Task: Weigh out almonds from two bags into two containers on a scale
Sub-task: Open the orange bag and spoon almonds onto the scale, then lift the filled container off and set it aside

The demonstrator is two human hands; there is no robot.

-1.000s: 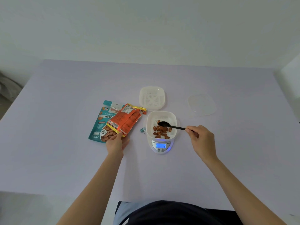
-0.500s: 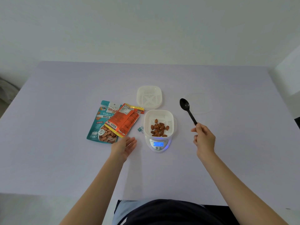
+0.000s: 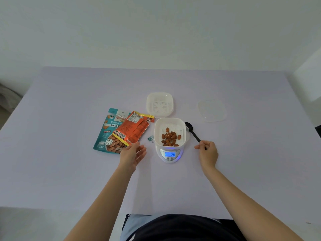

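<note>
Almonds [image 3: 171, 137] lie in a loose pile in the white slotted container [image 3: 169, 131] that sits on the small white scale [image 3: 169, 154], just right of the frame's centre; I read 20 on its lit blue display. My right hand [image 3: 208, 152], to the right of the scale, has its fingers pinched on the handle end of a black spoon [image 3: 192, 131], whose bowl points up and left beside the container's right wall. My left hand [image 3: 132, 153], to the left of the scale, has its fingers spread apart and holds nothing, its fingertips near the lower edge of the bags. The orange bag [image 3: 132, 129] lies across the teal bag [image 3: 108, 134], left of centre. A second white container [image 3: 160, 104] stands empty above the scale, and a clear lid [image 3: 212, 110] lies toward the upper right on the pale lilac table [image 3: 69, 171]. A small clip [image 3: 150, 139] lies between bags and scale.
</note>
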